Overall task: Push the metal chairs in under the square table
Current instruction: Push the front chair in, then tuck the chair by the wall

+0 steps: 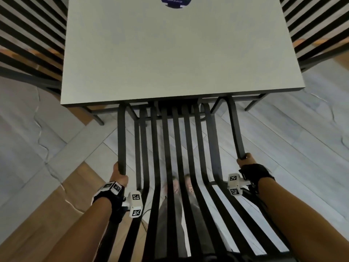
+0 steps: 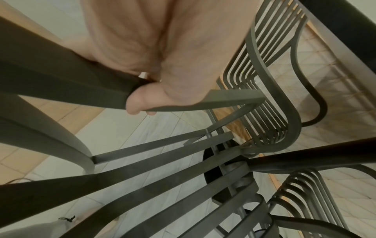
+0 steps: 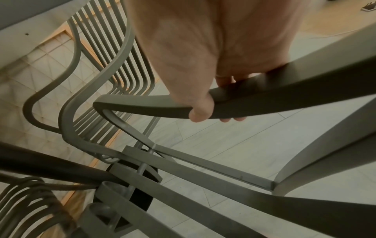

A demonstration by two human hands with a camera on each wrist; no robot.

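A dark slatted metal chair (image 1: 175, 148) stands in front of me, its seat front tucked under the near edge of the pale square table (image 1: 170, 59). My left hand (image 1: 119, 173) grips the chair's left armrest (image 1: 121, 137), fingers and thumb curled round the bar (image 2: 81, 90). My right hand (image 1: 245, 160) grips the right armrest (image 1: 236, 129) the same way, wrapped round the bar (image 3: 264, 98). Two more slatted chairs stand at the table's left side (image 1: 28, 44) and right side (image 1: 317, 31).
A round dark sticker (image 1: 175, 1) lies at the table's far edge. The table's black round base (image 2: 213, 169) sits under the middle, with the side chairs (image 3: 105, 64) close around it. The floor is grey tile (image 1: 283, 138) with wood-toned strips (image 1: 62, 186). My feet (image 1: 181, 184) show through the slats.
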